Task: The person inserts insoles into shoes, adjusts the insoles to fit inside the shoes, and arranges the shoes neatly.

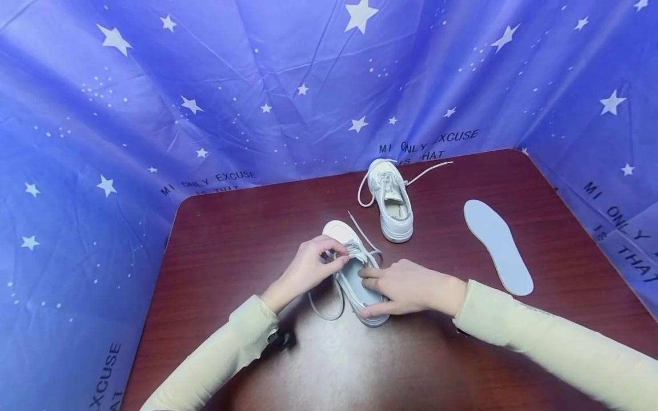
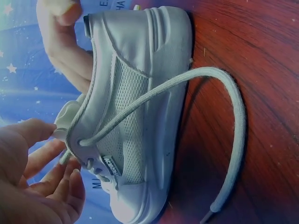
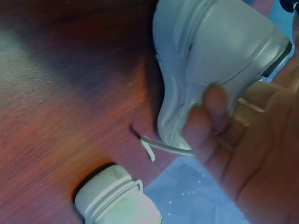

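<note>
Head view: on a reddish-brown wooden table (image 1: 231,240), a white lace-up shoe (image 1: 345,287) is pinched at its tongue (image 1: 357,252) by the left hand (image 1: 310,264) and entered by fingers (image 1: 369,273) of the right hand (image 1: 411,286), whose grip, if any, cannot be told.

Near the middle of the table (image 1: 231,240), one shoe (image 1: 348,292) stands with its toe pointing far and left, between the left hand (image 1: 316,262) at its tongue and the right hand (image 1: 411,285) reaching inside from the right. Farther back and slightly right stands the second shoe (image 1: 392,197); right of both shoes lies an insole (image 1: 498,246). A curtain (image 1: 288,85) hangs behind the far edge and along the left and right.
</note>
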`<state>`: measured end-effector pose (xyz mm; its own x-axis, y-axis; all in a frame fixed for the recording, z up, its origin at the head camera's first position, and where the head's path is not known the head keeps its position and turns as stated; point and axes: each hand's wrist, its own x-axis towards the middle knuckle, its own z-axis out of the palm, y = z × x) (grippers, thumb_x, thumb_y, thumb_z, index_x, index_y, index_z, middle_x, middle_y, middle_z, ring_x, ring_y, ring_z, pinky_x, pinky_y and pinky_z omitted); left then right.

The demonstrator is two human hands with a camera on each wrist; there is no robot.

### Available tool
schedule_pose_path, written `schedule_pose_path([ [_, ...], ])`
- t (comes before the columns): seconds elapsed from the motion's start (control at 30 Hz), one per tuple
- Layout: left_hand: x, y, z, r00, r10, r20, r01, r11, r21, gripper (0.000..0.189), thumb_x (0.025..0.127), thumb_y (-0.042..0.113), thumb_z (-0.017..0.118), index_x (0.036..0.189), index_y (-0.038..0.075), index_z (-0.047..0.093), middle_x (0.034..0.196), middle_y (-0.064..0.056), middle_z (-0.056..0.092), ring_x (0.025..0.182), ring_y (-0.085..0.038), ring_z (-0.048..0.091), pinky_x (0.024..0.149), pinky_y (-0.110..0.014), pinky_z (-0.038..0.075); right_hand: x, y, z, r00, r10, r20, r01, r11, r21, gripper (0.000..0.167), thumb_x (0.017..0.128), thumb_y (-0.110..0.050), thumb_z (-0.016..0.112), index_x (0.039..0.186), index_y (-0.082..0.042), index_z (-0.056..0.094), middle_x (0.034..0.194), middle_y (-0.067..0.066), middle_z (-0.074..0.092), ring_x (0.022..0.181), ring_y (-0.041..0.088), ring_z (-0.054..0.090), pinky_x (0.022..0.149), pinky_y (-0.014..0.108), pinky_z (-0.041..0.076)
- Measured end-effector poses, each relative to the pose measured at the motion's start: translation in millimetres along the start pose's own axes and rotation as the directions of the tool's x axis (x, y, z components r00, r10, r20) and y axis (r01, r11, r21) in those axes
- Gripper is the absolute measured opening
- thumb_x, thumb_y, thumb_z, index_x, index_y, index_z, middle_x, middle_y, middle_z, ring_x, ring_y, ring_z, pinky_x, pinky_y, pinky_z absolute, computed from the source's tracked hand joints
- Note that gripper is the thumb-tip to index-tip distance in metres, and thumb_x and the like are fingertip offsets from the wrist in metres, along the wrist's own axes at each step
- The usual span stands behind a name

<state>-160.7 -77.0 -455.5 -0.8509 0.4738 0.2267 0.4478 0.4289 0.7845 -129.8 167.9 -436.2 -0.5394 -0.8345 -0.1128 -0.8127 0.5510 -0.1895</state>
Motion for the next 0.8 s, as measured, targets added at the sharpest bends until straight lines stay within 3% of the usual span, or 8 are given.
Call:
schedule_pose_path([
  [0.07, -1.9, -1.8, -0.3, 1.000, 0.006, -0.008, -0.006, 1.000, 0.009, 0.009, 0.089, 0.013, 0.079, 0.097, 0.010, 0.077, 0.097, -0.003, 0.071, 0.089, -0.018, 0.065, 0.078, -0.030, 0.056, -2.0, 2.2, 0.0, 0.995, -0.079, -0.062, 0.079, 0.997, -0.005, 0.056, 0.100, -0.061, 0.055, 0.111, -0.009, 0.074, 0.128, 0.005, 0.070, 0.078, 0.020, 0.073, 0.060, 0.035, 0.055],
  [0.17, -5.5, -3.1, -1.8, 1.000, -0.010, -0.025, 0.011, 0.999, 0.031, 0.018, 0.086, 0.018, 0.084, 0.095, 0.009, 0.071, 0.093, -0.003, 0.065, 0.083, -0.020, 0.063, 0.074, -0.031, 0.054, -5.7, 5.4, -2.0, 0.968, -0.181, -0.174, 0.180, 0.983, -0.018, 0.037, 0.102, -0.049, 0.060, 0.099, -0.014, 0.072, 0.112, -0.002, 0.068, 0.065, 0.010, 0.064, 0.053, 0.027, 0.048],
  [0.27, -10.0, -2.4, -3.9, 0.996, -0.077, -0.034, 0.080, 0.994, 0.070, 0.030, 0.085, 0.027, 0.086, 0.089, 0.012, 0.061, 0.080, 0.001, 0.057, 0.071, -0.015, 0.056, 0.064, -0.028, 0.047, -9.9, 8.8, -7.0, 0.939, -0.226, -0.261, 0.225, 0.974, -0.032, 0.025, 0.102, -0.040, 0.062, 0.094, -0.017, 0.069, 0.095, -0.008, 0.061, 0.060, 0.004, 0.053, 0.050, 0.021, 0.040],
  [0.4, -15.3, 0.8, -3.4, 0.979, -0.203, 0.026, 0.194, 0.961, 0.195, 0.040, 0.087, 0.047, 0.081, 0.075, 0.020, 0.054, 0.062, 0.010, 0.050, 0.057, -0.007, 0.048, 0.055, -0.025, 0.038, -17.7, 15.1, -12.7, 0.919, -0.214, -0.331, 0.213, 0.976, -0.039, 0.018, 0.100, -0.032, 0.065, 0.087, -0.020, 0.062, 0.080, -0.012, 0.053, 0.057, 0.000, 0.044, 0.047, 0.018, 0.030],
  [0.5, -18.7, 2.3, 1.3, 0.961, -0.260, 0.097, 0.226, 0.936, 0.269, 0.040, 0.090, 0.050, 0.074, 0.068, 0.022, 0.054, 0.058, 0.014, 0.049, 0.054, -0.005, 0.048, 0.052, -0.025, 0.037, -23.9, 20.0, -12.8, 0.914, -0.176, -0.365, 0.177, 0.984, -0.030, 0.019, 0.097, -0.028, 0.069, 0.083, -0.021, 0.058, 0.073, -0.014, 0.051, 0.056, -0.001, 0.043, 0.047, 0.017, 0.029],
  [0.6, -20.7, 3.9, 7.8, 0.945, -0.299, 0.136, 0.260, 0.933, 0.248, 0.033, 0.092, 0.039, 0.067, 0.068, 0.021, 0.056, 0.055, 0.016, 0.054, 0.052, -0.003, 0.054, 0.051, -0.024, 0.040, -28.8, 23.8, -10.6, 0.914, -0.136, -0.381, 0.139, 0.990, -0.020, 0.021, 0.095, -0.027, 0.071, 0.081, -0.021, 0.056, 0.070, -0.014, 0.048, 0.056, 0.000, 0.042, 0.048, 0.018, 0.029],
  [0.8, -18.7, 9.9, 16.1, 0.931, -0.345, 0.118, 0.325, 0.932, 0.157, 0.027, 0.093, 0.031, 0.065, 0.072, 0.017, 0.058, 0.051, 0.013, 0.060, 0.046, -0.002, 0.061, 0.050, -0.025, 0.047, -38.3, 29.8, -6.1, 0.921, -0.076, -0.381, 0.080, 0.997, -0.006, 0.022, 0.097, -0.028, 0.068, 0.080, -0.022, 0.055, 0.070, -0.012, 0.049, 0.057, -0.001, 0.041, 0.048, 0.019, 0.030],
])
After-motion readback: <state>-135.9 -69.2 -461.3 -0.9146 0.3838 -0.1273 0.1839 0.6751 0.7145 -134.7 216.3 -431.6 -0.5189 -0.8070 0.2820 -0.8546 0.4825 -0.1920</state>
